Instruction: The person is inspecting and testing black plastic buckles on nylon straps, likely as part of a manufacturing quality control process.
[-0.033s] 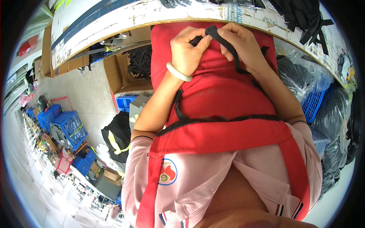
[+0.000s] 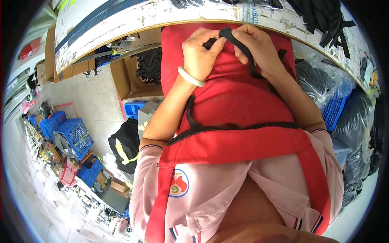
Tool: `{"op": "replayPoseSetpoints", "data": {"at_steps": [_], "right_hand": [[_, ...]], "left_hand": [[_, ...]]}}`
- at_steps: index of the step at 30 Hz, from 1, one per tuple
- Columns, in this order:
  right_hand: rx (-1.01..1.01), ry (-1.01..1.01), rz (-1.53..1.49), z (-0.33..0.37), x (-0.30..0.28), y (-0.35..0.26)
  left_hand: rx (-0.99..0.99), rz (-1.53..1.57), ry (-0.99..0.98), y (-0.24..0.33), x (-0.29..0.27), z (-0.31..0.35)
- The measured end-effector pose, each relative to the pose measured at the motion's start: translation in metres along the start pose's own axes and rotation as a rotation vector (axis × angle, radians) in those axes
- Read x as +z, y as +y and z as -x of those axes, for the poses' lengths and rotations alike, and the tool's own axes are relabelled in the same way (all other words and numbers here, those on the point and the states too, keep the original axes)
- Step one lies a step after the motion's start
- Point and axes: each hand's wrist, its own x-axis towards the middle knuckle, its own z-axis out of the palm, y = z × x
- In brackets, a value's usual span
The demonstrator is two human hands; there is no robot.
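Note:
My left hand [image 2: 199, 54] and my right hand [image 2: 259, 48] are close together over the red apron [image 2: 227, 107] on my lap, just below the table edge. A black fabric strap [image 2: 244, 49] runs between them. The fingers and thumb of my left hand pinch its left end, and a dark bit of it shows inside that hand. My right hand grips the strap at its upper bend, thumb on top. From there the strap hangs down across the right palm toward the wrist. A pale bangle [image 2: 190, 77] circles my left wrist.
A worn white table [image 2: 162, 14] spans the far side, with a bundle of black straps [image 2: 324, 20] drooping over its right edge. Underneath, a cardboard box [image 2: 125, 79] holds black strips. Plastic bags [image 2: 316, 81] and a blue crate [image 2: 335, 109] stand at right; more blue crates [image 2: 77, 135] sit at left.

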Motion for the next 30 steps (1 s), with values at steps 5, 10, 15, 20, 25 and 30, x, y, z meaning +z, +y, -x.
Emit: {"op": "replayPoseSetpoints", "data": {"at_steps": [5, 10, 15, 20, 25, 30], "right_hand": [[-0.101, 0.011, -0.036, -0.005, 0.008, 0.013], [-0.109, -0.006, 0.015, -0.006, 0.008, 0.014], [0.071, -0.235, -0.136, -0.02, -0.011, 0.018], [-0.211, -0.085, 0.156, -0.021, -0.008, 0.028], [-0.761, 0.0, 0.238, -0.002, 0.009, 0.01], [-0.205, -0.063, 0.273, 0.005, 0.003, -0.006]], "left_hand": [[0.205, -0.137, 0.056, 0.001, 0.0, 0.001], [-0.058, 0.047, 0.067, 0.004, -0.004, 0.007], [0.127, -0.021, 0.005, -0.005, -0.006, 0.009], [-0.764, 0.948, -0.068, -0.008, -0.009, 0.008], [-0.672, 0.896, -0.061, -0.003, -0.008, 0.003], [-0.574, 0.72, 0.009, 0.008, -0.007, 0.003]]}}
